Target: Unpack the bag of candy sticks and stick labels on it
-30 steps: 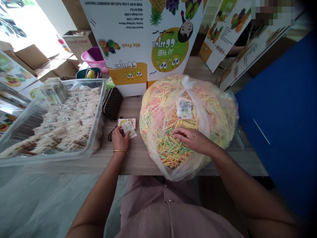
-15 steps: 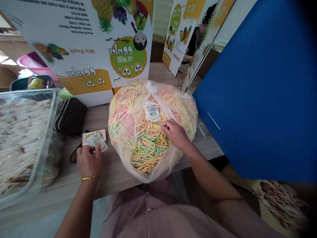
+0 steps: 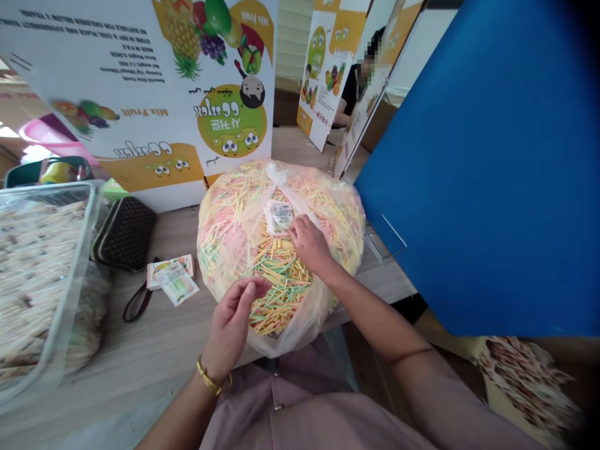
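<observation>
Right now, you seem to be at the picking or handling step: your right hand (image 3: 310,244) is at the lower right edge of the small packets (image 3: 280,217), its fingers bent together. Whether they pinch a packet or only touch it, you cannot tell from this view. Your left hand (image 3: 230,319), lower centre of the frame, is loosely curled with the thumb apart, and nothing shows in it. Taking a packet from there would call for a light fingertip pinch at its edge, judging by how thin they look. The packets lie mid-frame on the clear bag (image 3: 224,247), just above the loose coloured sticks (image 3: 281,306) and up and right of your left hand. More packets (image 3: 177,285) rest on the table (image 3: 126,369), left of centre, beside the purse (image 3: 127,232).
</observation>
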Demonstrator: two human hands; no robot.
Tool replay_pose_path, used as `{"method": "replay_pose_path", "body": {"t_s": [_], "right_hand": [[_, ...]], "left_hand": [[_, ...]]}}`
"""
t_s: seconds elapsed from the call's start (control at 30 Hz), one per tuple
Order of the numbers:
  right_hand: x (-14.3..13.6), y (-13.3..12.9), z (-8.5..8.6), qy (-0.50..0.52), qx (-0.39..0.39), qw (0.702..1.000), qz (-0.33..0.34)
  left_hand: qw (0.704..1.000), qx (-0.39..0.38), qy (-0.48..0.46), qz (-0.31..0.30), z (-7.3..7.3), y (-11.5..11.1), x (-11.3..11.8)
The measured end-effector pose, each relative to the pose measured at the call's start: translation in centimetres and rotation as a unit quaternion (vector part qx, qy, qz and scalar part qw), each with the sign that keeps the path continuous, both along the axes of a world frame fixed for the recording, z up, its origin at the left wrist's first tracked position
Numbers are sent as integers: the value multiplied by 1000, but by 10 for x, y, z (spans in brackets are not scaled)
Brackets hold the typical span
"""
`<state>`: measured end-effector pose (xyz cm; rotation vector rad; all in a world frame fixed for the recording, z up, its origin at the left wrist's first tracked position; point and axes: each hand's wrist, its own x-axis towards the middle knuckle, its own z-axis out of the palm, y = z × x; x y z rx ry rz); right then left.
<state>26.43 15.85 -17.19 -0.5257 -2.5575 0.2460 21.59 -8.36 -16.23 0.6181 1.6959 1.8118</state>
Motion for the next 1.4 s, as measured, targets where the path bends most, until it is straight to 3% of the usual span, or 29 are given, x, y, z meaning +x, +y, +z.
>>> {"method": "replay_pose_path", "body": {"t_s": [0.07, 0.13, 0.2, 0.33, 0.4, 0.5, 0.57, 0.63, 0.73, 0.83, 0.93, 1.27, 1.4], "right_hand": [[4, -7, 6, 34, 3, 999, 7], [11, -22, 9, 43, 20, 997, 55], [19, -41, 8, 17, 50, 989, 135], [34, -67, -5, -55, 65, 961, 262], [40, -63, -10, -53, 10, 972, 228], [48, -44, -11, -46, -83, 992, 84], [51, -35, -9, -55, -103, 993, 35], [51, -38, -7, -83, -89, 991, 55], [43, -62, -4, -146, -29, 985, 93], [29, -93, -7, -202, 18, 978, 55], [16, -106, -14, -231, 36, 972, 27], [25, -78, -18, -165, 31, 984, 53], [26, -68, -15, -140, -32, 989, 29]], "left_hand": [[983, 47, -174, -26, -2, 15, -2], [956, 68, -282, -29, -6, 27, -8], [944, 74, -322, -22, -13, 35, -15], [952, 61, -301, 9, -33, 39, -19], [957, 42, -287, 32, -39, 36, -18], [967, 32, -240, 76, -42, 30, -18], [972, 36, -209, 99, -41, 26, -20], [975, 34, -193, 107, -40, 22, -23], [977, 42, -172, 120, -42, 19, -25], [980, 65, -137, 132, -46, 19, -25], [982, 57, -126, 129, -45, 18, -23], [960, 48, -257, 101, -32, 12, -25], [947, 65, -301, 87, -33, 17, -23]]}}
